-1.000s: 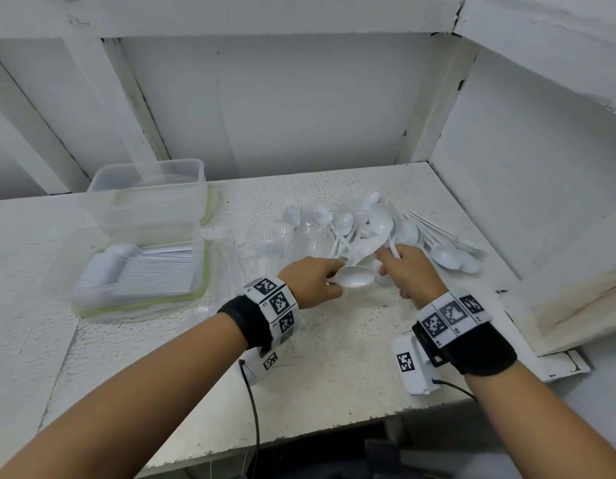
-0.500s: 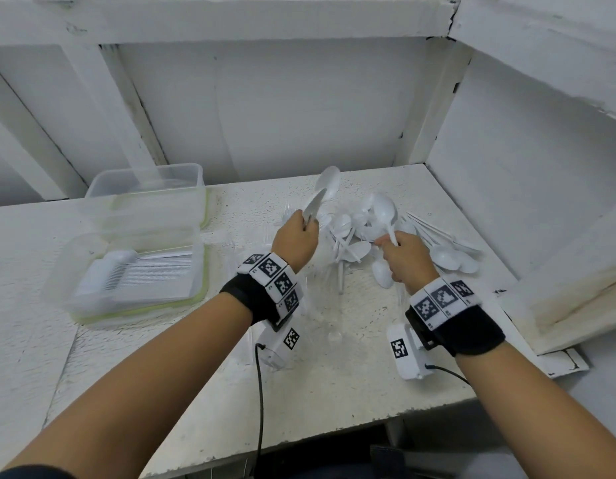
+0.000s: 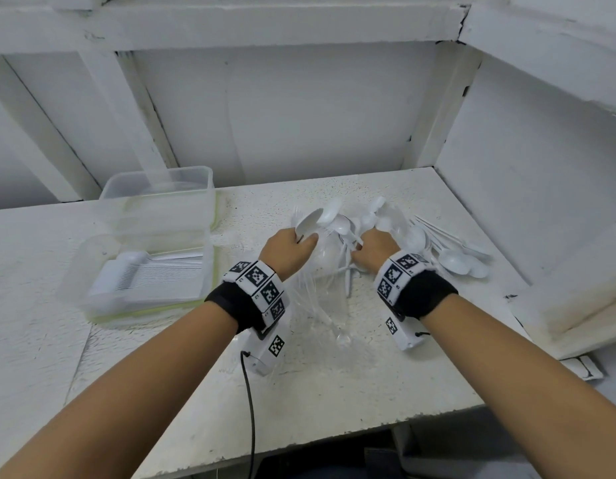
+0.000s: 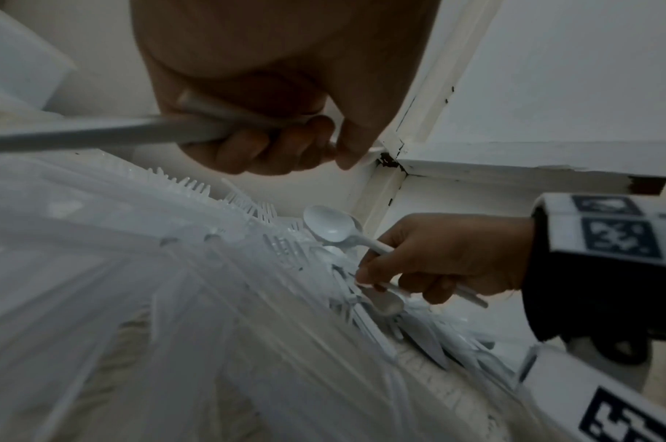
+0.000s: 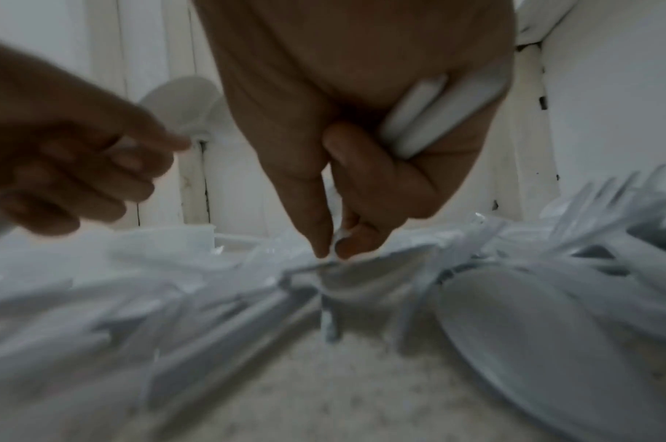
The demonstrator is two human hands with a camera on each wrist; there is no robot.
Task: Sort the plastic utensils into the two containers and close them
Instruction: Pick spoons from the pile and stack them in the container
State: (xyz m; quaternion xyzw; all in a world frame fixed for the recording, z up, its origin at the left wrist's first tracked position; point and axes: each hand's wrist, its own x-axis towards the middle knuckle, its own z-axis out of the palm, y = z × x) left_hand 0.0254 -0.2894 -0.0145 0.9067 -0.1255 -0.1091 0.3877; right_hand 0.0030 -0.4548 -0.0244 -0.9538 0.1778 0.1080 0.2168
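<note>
White plastic spoons [image 3: 451,261] piled at 1 o'clock on the tabletop [image 3: 334,375]; left hand [image 3: 286,250] grips spoon handles, right hand [image 3: 375,250] clutches some too, pinching another.

A white, rough-painted shelf [image 3: 334,382] filled the lower frame. At centre-left two clear containers [image 3: 154,236] stood on it, one behind the other. A heap of white plastic spoons and forks [image 3: 451,257] lay at centre-right, with clear utensils [image 3: 317,305] sprawled at centre.
</note>
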